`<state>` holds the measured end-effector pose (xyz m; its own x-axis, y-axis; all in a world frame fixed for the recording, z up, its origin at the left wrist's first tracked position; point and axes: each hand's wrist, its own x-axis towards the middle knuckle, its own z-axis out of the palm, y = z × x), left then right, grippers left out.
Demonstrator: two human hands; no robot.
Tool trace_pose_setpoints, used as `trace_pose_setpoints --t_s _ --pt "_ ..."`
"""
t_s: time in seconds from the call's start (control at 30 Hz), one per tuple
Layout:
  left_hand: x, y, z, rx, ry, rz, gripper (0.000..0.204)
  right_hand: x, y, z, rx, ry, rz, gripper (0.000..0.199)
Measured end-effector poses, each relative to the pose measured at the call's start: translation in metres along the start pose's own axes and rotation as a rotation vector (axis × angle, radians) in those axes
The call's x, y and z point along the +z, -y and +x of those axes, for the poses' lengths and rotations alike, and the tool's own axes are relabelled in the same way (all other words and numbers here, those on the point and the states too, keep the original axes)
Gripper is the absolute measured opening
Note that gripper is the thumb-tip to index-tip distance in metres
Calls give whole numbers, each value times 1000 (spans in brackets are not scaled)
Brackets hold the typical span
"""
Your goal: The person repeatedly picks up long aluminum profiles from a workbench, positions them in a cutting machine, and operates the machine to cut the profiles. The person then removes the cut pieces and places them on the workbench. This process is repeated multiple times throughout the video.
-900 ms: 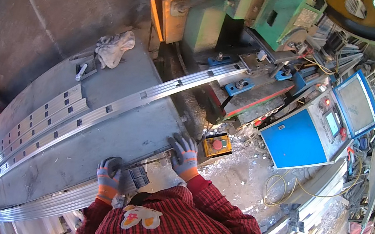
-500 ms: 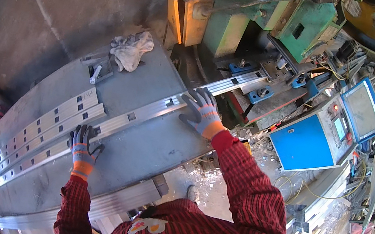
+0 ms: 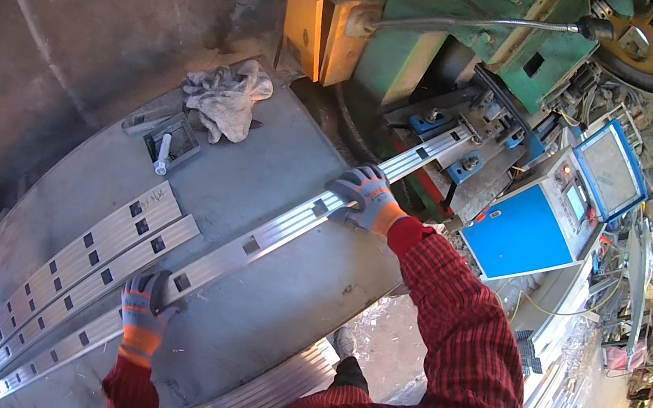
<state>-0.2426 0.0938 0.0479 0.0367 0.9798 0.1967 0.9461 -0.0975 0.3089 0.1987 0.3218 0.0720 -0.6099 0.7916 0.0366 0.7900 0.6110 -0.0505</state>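
A long, silvery aluminium profile point(image 3: 283, 227), ribbed lengthwise and pierced by a row of square holes, runs diagonally across a smooth grey sheet-metal table point(image 3: 303, 287). Its far end reaches over the table edge to the die point(image 3: 495, 116) of a green press point(image 3: 409, 57), passing between two blue clamps point(image 3: 464, 169). The right hand point(image 3: 364, 198), in a grey knitted glove with an orange cuff, grasps the profile, fingers curled over it near the table's far edge. The left hand point(image 3: 145, 307), gloved alike, lies across it lower down, fingers toward one edge and thumb toward the other; I cannot tell whether it grips or only rests.

Beside the left hand, two more punched profiles point(image 3: 129, 222) lie side by side, flat and square-ended. Farther up the table sit a crumpled, grimy cloth rag point(image 3: 227, 99) and a shallow metal tray point(image 3: 190, 147) with a slim white cylinder point(image 3: 163, 153). Grooved metal strips point(image 3: 248, 400) lie below the near edge. To the right stands a boxy control cabinet point(image 3: 518, 233) with a flat blue panel.
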Motion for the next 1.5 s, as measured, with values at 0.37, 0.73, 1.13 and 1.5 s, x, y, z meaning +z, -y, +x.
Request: trace_pose_setpoints --t_s 0.37,0.73,1.13,1.5 --pt "-13 -3 4 -17 35 -161 67 1 -11 5 -98 18 63 61" --pt "-11 -3 0 -10 10 -126 65 9 -17 12 -262 -28 92 60" --pt "-46 29 -58 -254 134 -351 68 7 60 9 -296 -96 87 59" --pt "-14 -30 14 -83 182 -31 76 7 58 22 -363 -30 142 58"
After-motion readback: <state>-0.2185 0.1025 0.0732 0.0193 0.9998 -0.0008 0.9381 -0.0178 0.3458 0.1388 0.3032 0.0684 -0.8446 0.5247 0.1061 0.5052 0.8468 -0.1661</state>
